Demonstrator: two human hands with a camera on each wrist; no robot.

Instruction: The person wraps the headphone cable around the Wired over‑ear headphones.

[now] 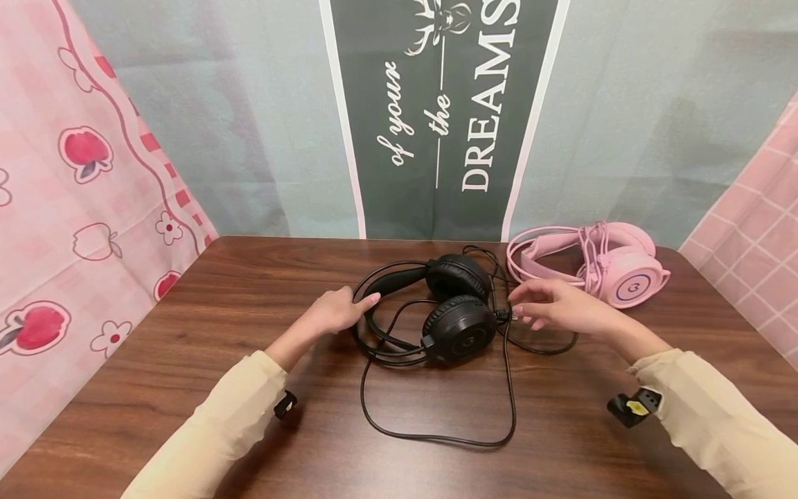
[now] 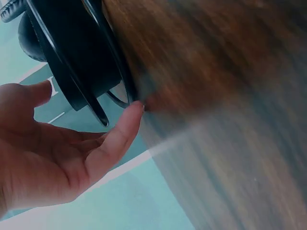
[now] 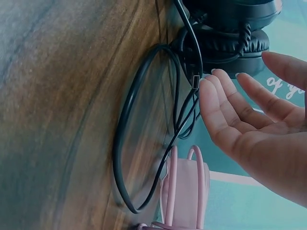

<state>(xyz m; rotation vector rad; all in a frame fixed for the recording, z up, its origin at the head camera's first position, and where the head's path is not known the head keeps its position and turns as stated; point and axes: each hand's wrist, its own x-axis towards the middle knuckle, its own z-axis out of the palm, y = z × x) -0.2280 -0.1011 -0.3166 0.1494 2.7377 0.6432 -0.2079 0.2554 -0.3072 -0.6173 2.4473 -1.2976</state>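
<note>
A black over-ear headset (image 1: 461, 333) lies on the wooden table, its ear cups toward the right and its headband toward the left. At the headband, my left hand (image 1: 337, 310) reaches around the outer band with the thumb apart from the other fingers. In the left wrist view one fingertip of the left hand (image 2: 62, 153) touches the thin black band (image 2: 112, 48) near the tabletop. My right hand (image 1: 561, 305) hovers beside the ear cups with loosely bent fingers. Close to its fingertips in the right wrist view is a USB plug (image 3: 195, 82) on the black cable (image 3: 116, 143).
Behind the right hand sits a pink headset (image 1: 630, 277) with its cable wound around it. A loop of black cable (image 1: 436, 438) spreads toward the front of the table (image 1: 299, 457). Printed cloths (image 1: 274, 138) hang along the back and sides.
</note>
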